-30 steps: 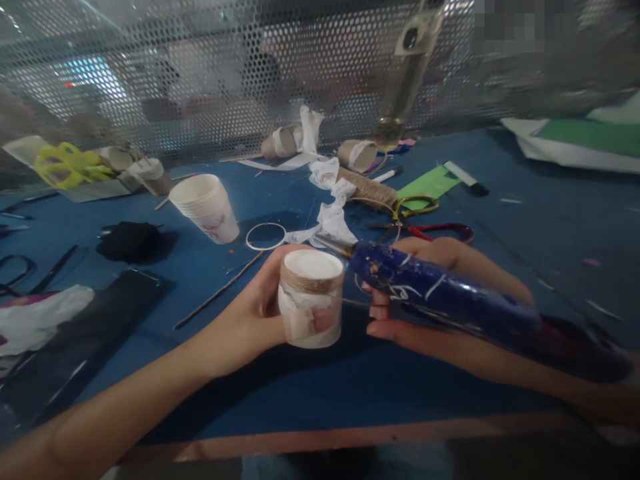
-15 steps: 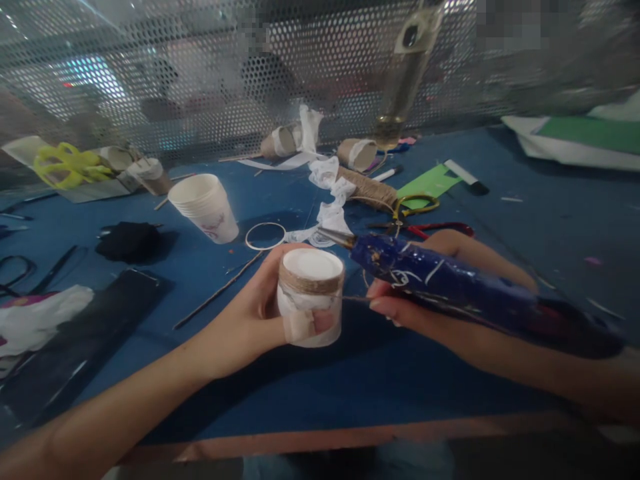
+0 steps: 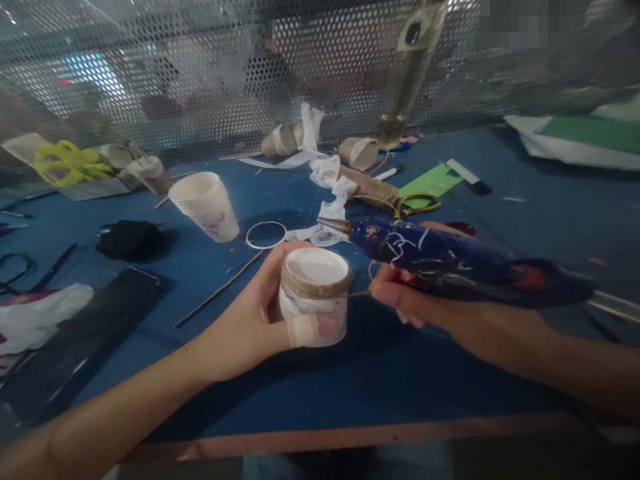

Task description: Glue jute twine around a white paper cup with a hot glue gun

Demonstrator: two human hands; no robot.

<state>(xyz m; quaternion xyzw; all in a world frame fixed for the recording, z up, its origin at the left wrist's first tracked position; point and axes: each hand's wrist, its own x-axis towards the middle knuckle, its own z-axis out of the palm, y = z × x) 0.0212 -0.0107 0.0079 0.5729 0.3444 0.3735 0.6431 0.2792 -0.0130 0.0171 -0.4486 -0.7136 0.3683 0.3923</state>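
My left hand (image 3: pixel 265 320) is wrapped round a small white paper cup (image 3: pixel 296 304), thumb across its front, a strip of tape on that thumb. Brown twine winds round the cup's upper part as a band (image 3: pixel 320 288); the white top inside the rim looks sunken. From the band a strand of twine (image 3: pixel 359 294) runs taut to my right hand (image 3: pixel 425 303), pinched between thumb and finger. The same hand also holds a dark blue glue gun (image 3: pixel 440 260), its metal nozzle pointing left above and behind the cup, not touching it.
Behind the cup lie white lace (image 3: pixel 333 233), a hoop (image 3: pixel 267 235), a twine roll (image 3: pixel 370 187) and yellow-handled scissors (image 3: pixel 417 203). Stacked paper cups (image 3: pixel 205 207) stand left, near a black bundle (image 3: pixel 129 240). A perforated metal screen (image 3: pixel 210 73) closes off the back.
My right hand has drawn the twine taut and risen slightly, the glue gun swinging to a more level angle. The cup has tipped a little, so more of its top shows.
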